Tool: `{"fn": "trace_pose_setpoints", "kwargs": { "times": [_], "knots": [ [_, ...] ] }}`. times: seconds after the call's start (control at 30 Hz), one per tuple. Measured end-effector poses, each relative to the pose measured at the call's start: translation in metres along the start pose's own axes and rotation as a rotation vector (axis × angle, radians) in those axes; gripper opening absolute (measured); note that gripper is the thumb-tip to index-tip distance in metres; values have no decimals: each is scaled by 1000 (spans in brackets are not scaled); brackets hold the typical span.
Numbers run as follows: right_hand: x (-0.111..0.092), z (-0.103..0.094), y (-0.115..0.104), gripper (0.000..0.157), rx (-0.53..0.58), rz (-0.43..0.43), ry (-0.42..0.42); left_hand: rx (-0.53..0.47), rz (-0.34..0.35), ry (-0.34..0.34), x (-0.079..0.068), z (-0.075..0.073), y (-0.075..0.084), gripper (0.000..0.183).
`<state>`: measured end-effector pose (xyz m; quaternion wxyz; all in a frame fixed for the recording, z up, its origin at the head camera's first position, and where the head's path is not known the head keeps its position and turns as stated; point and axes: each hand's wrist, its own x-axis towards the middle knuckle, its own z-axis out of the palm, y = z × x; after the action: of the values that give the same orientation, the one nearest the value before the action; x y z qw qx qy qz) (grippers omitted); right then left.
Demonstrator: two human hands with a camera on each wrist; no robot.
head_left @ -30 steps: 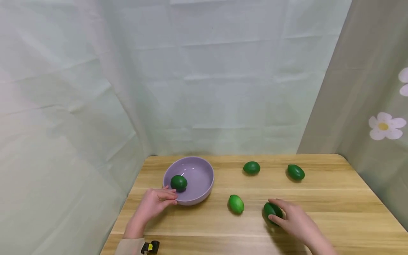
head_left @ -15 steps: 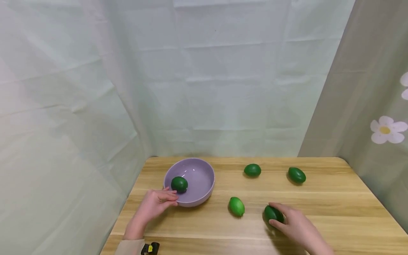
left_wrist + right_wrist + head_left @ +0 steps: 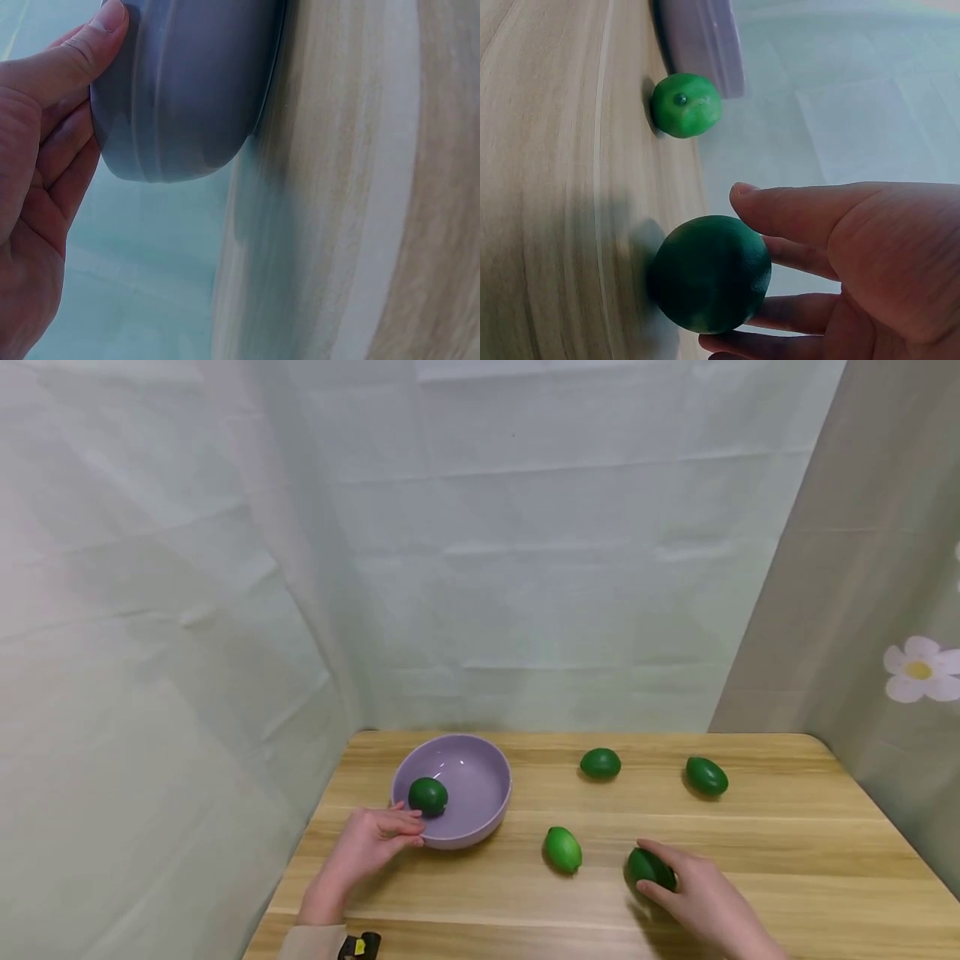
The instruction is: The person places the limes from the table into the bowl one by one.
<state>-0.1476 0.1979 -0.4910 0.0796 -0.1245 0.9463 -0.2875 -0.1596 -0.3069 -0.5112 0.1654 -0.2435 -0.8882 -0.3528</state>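
My left hand (image 3: 367, 847) pinches the near left rim of a lilac bowl (image 3: 480, 785). The left wrist view shows its thumb against the outer wall of the bowl (image 3: 195, 82). Inside the bowl, by those fingers, lies a dark green lime (image 3: 428, 796). To the right, my right hand (image 3: 705, 893) has its thumb and fingers around another dark green lime (image 3: 648, 868), low over the table or touching it. A bright green lime (image 3: 563, 850) lies between the bowl and that hand; the right wrist view shows the same bright lime (image 3: 686, 105) beyond the held one.
Two more dark green limes lie toward the back of the wooden table (image 3: 480, 918): one lime (image 3: 601, 763) right of the bowl, another lime (image 3: 707, 776) farther right. Pale cloth (image 3: 555, 568) hangs behind the table and along its sides.
The head view has shifted slightly, so everything sits a little lower and more to the right. Both hands keep their holds on the bowl and the dark green lime.
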Motion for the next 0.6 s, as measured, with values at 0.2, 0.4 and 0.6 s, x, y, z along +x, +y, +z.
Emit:
{"fn": "trace_pose_setpoints", "kwargs": {
  "times": [0.2,0.4,0.6],
  "knots": [
    [-2,1,0,60,-8,16,13,-6,-4,2,-1,1,0,18],
    [-4,4,2,61,1,34,12,-8,-4,-4,-2,2,0,18],
    [-2,3,0,60,0,31,39,-7,-7,2,1,0,-2,19]
  ]
}}
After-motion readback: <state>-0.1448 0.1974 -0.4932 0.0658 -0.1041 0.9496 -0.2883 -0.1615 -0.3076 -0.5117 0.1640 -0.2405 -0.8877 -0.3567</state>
